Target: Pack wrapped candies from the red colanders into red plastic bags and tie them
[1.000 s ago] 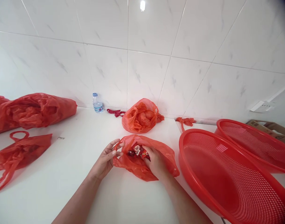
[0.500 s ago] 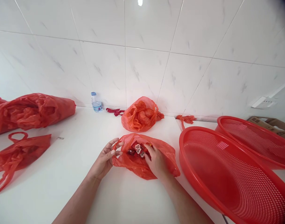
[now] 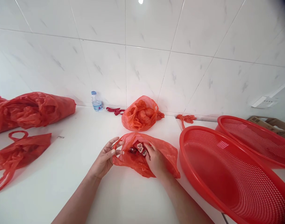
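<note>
A thin red plastic bag point(image 3: 135, 164) lies open on the white table, its mouth towards me. My left hand point(image 3: 105, 160) pinches the left edge of the bag's mouth between thumb and fingers. Inside sit several small red packets point(image 3: 139, 147) with pale labels and dark characters. My right hand point(image 3: 157, 163) reaches into the bag, its fingers curled on the packets at their right side. The fingertips are partly hidden among them.
Right of the bag stand two large red plastic baskets point(image 3: 209, 168). Behind it sits another red bag point(image 3: 142, 115) of crumpled bags. A water bottle point(image 3: 97, 102) and a dark red ribbon point(image 3: 115, 110) are by the wall. More red bags point(image 3: 32, 110) lie left.
The packets in the bag have shifted slightly under my right hand, which has stayed nearly in place. My left hand keeps its hold on the bag's edge.
</note>
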Demonstrator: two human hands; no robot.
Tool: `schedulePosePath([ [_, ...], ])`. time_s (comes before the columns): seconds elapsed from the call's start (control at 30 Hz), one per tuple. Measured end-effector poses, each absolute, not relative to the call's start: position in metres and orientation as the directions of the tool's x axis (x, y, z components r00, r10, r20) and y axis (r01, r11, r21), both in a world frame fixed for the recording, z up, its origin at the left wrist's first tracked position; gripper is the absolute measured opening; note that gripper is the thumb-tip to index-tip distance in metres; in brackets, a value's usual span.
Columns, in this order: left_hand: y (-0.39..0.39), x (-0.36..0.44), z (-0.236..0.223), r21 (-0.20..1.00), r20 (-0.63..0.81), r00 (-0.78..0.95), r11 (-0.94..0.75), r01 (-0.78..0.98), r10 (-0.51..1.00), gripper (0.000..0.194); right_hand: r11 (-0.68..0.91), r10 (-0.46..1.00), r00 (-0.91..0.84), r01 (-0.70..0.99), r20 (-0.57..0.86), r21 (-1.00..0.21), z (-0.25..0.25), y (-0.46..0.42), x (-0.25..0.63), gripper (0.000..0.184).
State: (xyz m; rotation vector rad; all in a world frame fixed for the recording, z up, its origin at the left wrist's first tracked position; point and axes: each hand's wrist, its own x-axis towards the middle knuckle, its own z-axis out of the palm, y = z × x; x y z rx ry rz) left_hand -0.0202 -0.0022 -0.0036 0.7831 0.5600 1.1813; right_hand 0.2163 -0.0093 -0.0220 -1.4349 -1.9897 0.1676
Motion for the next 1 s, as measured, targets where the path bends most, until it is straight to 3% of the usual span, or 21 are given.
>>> schedulePosePath([
  [0.23, -0.002, -0.021, -0.006, 0.786, 0.031, 0.303, 0.163, -0.596, 0.953, 0.048, 0.444, 0.877, -0.295, 0.800, 0.380, -0.404, -0.015, -0.003, 0.210, 0.047],
  [0.6, -0.001, -0.021, -0.007, 0.773, 0.034, 0.302, 0.167, -0.612, 0.953, 0.047, 0.478, 0.853, -0.232, 0.707, 0.468, -0.521, -0.020, -0.008, 0.210, 0.051],
  [0.8, -0.003, -0.020, -0.004, 0.782, 0.025, 0.287, 0.159, -0.602, 0.958, 0.048, 0.364, 0.920, -0.169, 0.706, 0.355, -0.607, -0.010, -0.011, 0.214, 0.049],
  [1.0, -0.003, -0.021, -0.003, 0.779, 0.024, 0.291, 0.165, -0.605, 0.956, 0.048, 0.135, 0.985, -0.063, 0.866, 0.162, -0.481, -0.010, -0.017, 0.232, 0.065],
])
